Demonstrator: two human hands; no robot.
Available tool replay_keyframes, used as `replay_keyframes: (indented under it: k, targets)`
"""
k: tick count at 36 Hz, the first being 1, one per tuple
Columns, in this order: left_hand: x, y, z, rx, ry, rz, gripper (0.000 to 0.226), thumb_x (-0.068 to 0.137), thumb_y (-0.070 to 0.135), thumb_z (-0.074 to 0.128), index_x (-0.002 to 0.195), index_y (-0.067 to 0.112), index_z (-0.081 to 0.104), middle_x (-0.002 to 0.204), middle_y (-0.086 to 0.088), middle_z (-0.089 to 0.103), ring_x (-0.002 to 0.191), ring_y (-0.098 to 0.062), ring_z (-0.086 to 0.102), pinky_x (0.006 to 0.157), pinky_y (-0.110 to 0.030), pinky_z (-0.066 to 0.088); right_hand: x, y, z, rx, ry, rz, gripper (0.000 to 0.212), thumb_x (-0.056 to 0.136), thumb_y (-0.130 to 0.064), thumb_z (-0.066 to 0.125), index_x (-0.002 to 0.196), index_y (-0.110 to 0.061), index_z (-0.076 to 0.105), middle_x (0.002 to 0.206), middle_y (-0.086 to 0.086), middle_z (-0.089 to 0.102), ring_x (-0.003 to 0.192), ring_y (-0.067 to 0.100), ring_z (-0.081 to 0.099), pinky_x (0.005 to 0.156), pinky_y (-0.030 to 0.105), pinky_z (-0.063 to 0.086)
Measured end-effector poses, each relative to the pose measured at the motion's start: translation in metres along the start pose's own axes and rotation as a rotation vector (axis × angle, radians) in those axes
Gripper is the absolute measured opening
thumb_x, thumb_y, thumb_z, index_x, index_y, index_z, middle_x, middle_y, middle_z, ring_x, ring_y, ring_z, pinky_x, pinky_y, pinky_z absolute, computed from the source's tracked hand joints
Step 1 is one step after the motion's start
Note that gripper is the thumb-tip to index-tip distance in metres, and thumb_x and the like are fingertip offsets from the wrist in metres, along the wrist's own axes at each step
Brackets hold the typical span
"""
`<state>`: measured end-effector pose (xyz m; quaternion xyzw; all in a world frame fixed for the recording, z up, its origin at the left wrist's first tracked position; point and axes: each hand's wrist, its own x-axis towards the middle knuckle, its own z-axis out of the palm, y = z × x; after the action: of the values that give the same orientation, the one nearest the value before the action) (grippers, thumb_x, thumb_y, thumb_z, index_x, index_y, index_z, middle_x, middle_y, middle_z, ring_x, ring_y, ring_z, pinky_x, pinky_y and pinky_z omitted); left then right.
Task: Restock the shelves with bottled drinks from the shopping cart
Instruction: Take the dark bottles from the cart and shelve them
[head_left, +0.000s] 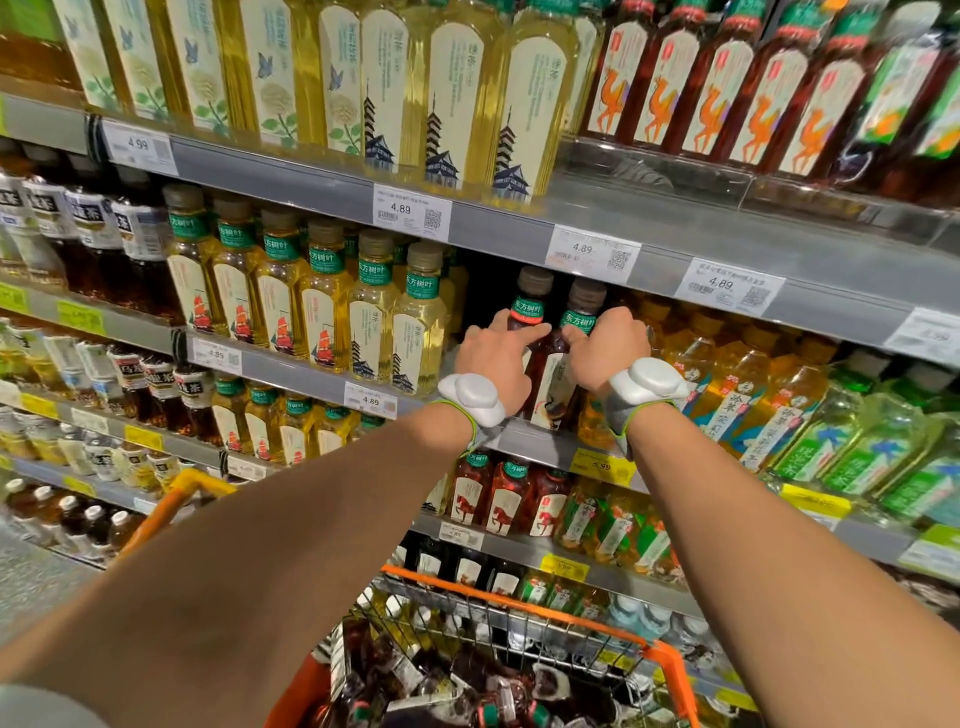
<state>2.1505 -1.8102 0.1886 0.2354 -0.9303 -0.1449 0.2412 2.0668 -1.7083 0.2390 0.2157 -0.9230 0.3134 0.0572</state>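
Left grip curls round the left red tea bottle, right grip round the right red tea bottle. Both bottles stand upright, side by side, at the shelf front.

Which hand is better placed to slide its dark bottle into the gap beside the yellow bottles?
Left, likely: the left hand grips the left dark bottle, which borders the gap. The right hand grips the right dark bottle, farther away.
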Motion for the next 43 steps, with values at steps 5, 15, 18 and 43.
replay_keyframes:
  k: [5, 15, 18, 43]
  targets:
    - [0.000, 0.006, 0.001, -0.007, -0.002, -0.004, 0.072, 0.083, 0.004, 0.056, 0.144, 0.042, 0.048, 0.150, -0.005, 0.042, 0.109, -0.038, 0.057, 0.094, -0.040, 0.049, 0.002, 0.003, -0.004, -0.007, -0.007, 0.004, 0.040, 0.095, -0.035, 0.065, 0.110, 0.002, 0.057, 0.118, 0.024, 0.061, 0.105, 0.042, 0.060, 0.070, 0.033, 0.037]
    - [-0.002, 0.014, 0.004, 0.057, -0.044, -0.011, 0.076, 0.084, 0.005, 0.054, 0.149, 0.042, 0.040, 0.155, -0.009, 0.033, 0.108, -0.039, 0.050, 0.095, -0.040, 0.044, 0.001, 0.008, -0.010, -0.039, -0.012, 0.006, 0.042, 0.097, -0.036, 0.063, 0.113, 0.002, 0.056, 0.123, 0.026, 0.058, 0.109, 0.045, 0.058, 0.073, 0.035, 0.037]
    - [0.000, 0.010, 0.004, 0.065, -0.049, 0.013, 0.077, 0.083, 0.005, 0.054, 0.150, 0.042, 0.039, 0.153, -0.010, 0.035, 0.105, -0.038, 0.051, 0.097, -0.040, 0.044, 0.000, 0.007, -0.009, -0.024, -0.007, 0.022, 0.041, 0.097, -0.036, 0.063, 0.111, 0.002, 0.057, 0.120, 0.025, 0.059, 0.108, 0.044, 0.058, 0.073, 0.035, 0.037]
    - [0.001, -0.018, -0.001, -0.457, -0.014, -0.217, 0.045, 0.086, -0.002, 0.052, 0.129, 0.012, 0.051, 0.124, -0.007, 0.066, 0.103, -0.027, 0.065, 0.094, -0.037, 0.052, -0.021, 0.019, 0.016, 0.193, 0.279, -0.025, 0.021, 0.095, -0.027, 0.065, 0.090, -0.008, 0.070, 0.093, 0.015, 0.072, 0.092, 0.038, 0.062, 0.066, 0.031, 0.032]
